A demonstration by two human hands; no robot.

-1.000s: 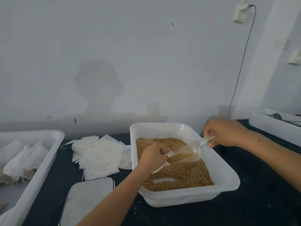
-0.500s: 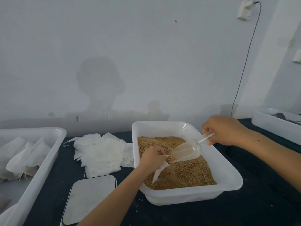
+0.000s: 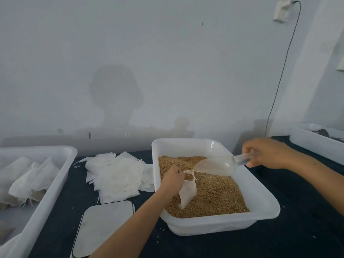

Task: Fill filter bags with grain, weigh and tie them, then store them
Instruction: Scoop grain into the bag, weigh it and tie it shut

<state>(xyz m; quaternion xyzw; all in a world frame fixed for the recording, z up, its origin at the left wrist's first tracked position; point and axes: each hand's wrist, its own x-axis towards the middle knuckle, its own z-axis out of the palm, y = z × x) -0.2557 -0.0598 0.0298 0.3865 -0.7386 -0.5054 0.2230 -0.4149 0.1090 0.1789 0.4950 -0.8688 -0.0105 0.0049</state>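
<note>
Over grain tub (image 3: 264, 211) | left hand (image 3: 172, 180) pinches filter bag (image 3: 188, 191) mouth | right hand (image 3: 268, 152) grips scoop (image 3: 216, 166) beside it

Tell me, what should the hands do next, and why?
Probably dip the clear scoop back into the grain for another load. The right hand holds the scoop by its handle and it looks empty, with its lip at the mouth of the filter bag. The left hand pinches that bag open over the tub, with grain showing at its mouth.
</note>
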